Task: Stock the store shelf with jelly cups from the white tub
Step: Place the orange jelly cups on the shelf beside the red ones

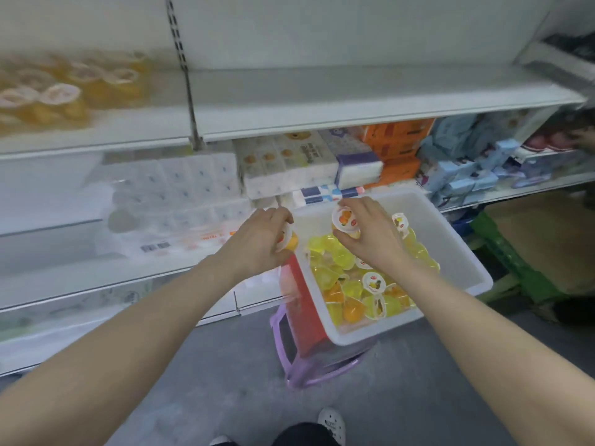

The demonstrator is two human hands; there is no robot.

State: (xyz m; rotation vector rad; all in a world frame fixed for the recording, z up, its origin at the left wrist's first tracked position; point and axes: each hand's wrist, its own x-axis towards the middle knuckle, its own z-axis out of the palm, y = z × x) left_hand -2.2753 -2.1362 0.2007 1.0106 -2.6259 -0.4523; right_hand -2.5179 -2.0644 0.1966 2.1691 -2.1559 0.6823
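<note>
The white tub (457,246) sits on a purple stool and holds several yellow and orange jelly cups (360,291). My left hand (257,239) grips an orange jelly cup (287,238) just left of the tub's rim. Over the tub's far part, my right hand (370,235) holds another jelly cup (345,219) with its printed lid facing me. Several orange jelly cups (64,91) stand on the upper store shelf (322,117) at the far left, blurred.
The purple stool (309,358) stands on the grey floor by the shelving. Lower shelves carry tissue packs (180,188), orange boxes (396,146) and blue packets (467,169). A green crate (502,252) is at the right. My shoe (331,424) shows below.
</note>
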